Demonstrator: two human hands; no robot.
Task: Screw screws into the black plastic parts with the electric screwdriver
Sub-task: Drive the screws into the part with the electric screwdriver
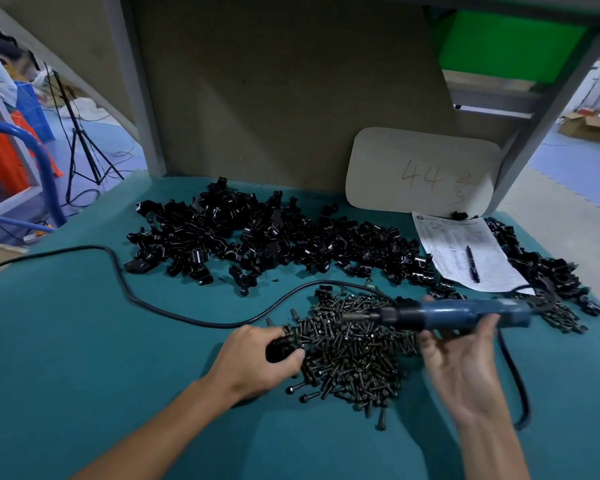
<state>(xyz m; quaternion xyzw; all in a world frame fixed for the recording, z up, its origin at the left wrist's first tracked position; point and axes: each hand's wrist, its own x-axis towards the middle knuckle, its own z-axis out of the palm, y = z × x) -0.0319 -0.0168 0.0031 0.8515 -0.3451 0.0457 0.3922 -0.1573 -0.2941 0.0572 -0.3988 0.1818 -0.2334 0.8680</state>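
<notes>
Currently the left hand (253, 362) grips one black plastic part (278, 349) at the left edge of the screw pile (354, 348) on the teal desk (84, 341). The right hand (461, 368), palm up, holds the blue electric screwdriver (465, 315) level over the screws, bit pointing left. The heap of black plastic parts (274, 233) lies just behind.

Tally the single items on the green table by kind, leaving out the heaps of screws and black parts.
Screwdriver: 1
Pen: 1
Paper sheet: 1
Board: 1
Total: 4
</notes>
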